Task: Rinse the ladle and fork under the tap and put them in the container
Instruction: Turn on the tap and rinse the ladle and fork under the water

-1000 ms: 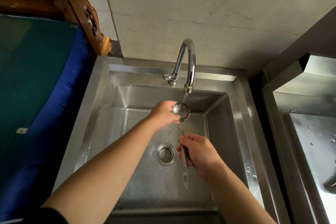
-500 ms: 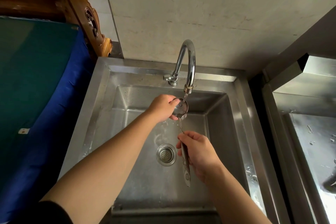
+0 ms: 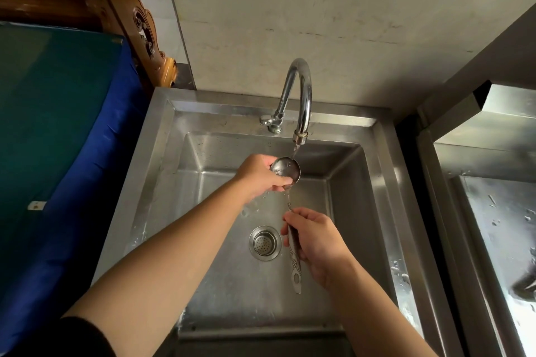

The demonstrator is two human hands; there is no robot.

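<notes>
I see the small round-bowled steel ladle [image 3: 285, 169] held over the stainless steel sink [image 3: 162, 159], its bowl right under the spout of the curved chrome tap [image 3: 301, 101], with a thin stream of water running onto it. My left hand [image 3: 258, 175] is curled around the bowl, fingers and thumb closed on its rim. My right hand [image 3: 317, 240] is closed around the ladle's patterned handle, whose end sticks out below the palm, toward the near wall of the basin. The round perforated drain strainer [image 3: 264, 243] sits in the basin floor just left of the right hand. I cannot find the fork or the container in this view
</notes>
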